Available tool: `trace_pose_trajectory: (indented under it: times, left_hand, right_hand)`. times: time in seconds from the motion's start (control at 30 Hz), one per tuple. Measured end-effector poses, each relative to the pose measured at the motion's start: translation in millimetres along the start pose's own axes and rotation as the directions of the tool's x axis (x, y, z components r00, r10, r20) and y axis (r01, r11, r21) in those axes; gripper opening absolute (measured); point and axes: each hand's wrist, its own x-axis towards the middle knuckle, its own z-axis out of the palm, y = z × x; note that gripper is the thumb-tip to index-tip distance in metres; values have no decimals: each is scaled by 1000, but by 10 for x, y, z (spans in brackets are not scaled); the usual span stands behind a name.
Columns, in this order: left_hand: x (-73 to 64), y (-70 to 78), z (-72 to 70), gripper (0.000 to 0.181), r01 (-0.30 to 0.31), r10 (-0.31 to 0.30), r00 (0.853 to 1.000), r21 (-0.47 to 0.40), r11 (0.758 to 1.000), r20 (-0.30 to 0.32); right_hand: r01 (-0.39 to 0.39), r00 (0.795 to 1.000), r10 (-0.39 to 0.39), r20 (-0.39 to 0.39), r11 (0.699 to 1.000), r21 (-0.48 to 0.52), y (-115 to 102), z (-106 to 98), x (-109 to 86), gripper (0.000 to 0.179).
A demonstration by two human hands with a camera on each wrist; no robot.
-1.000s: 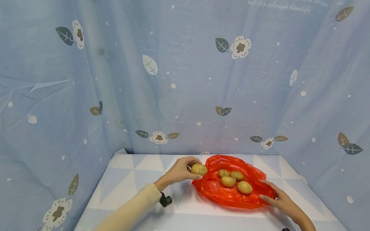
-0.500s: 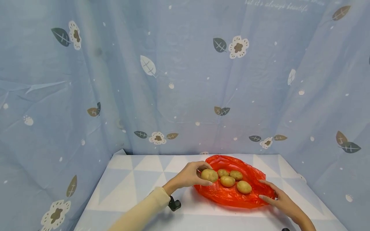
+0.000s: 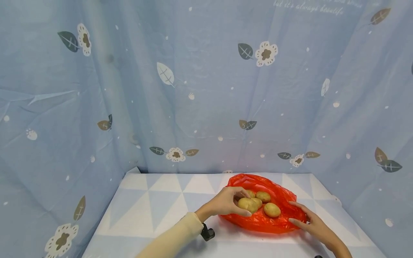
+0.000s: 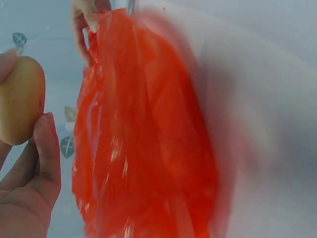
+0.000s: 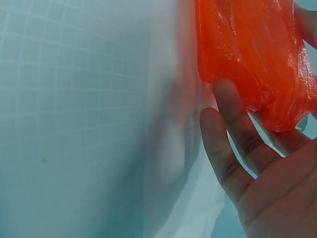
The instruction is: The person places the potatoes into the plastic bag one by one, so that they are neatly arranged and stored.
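My left hand grips a yellow-brown potato between thumb and fingers, over the left part of a spread red plastic bag. In the left wrist view that potato sits between fingertips and thumb, beside the bag's side. Several other potatoes lie in the bag, one nearest the right side; the held one partly covers those on the left. With thumb and fingers, my right hand holds the bag's right end. Two straighter fingers show below the bag in the right wrist view.
The bag rests on a table with a white and pale blue triangle pattern. Blue curtains with leaves and flowers hang behind and at both sides. A black wrist camera sits under the left wrist.
My left hand has carried the potato rightward and slightly down, from the bag's left edge to over the potatoes inside. The right hand stays at the bag's right end.
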Motion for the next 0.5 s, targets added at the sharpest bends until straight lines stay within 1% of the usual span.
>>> trace_pose_trajectory:
  times: [0.17, 0.3, 0.4, 0.5]
  left_hand:
    - [55, 29, 130, 42, -6, 6, 1000, -6, 1000, -6]
    - [105, 35, 229, 40, -15, 14, 1000, -39, 999, -22]
    - [130, 25, 295, 38, -2, 0, 999, -59, 998, -34]
    - [151, 21, 344, 38, 21, -24, 998, -59, 998, -50]
  right_hand:
    - [-2, 1000, 2, -6, 1000, -7, 5, 7, 0, 73]
    - [-7, 1000, 7, -14, 1000, -18, -10, 2, 1, 74]
    - [-6, 1000, 6, -13, 1000, -18, -9, 4, 1, 74]
    - [-1, 1000, 1, -12, 1000, -15, 4, 10, -3, 73]
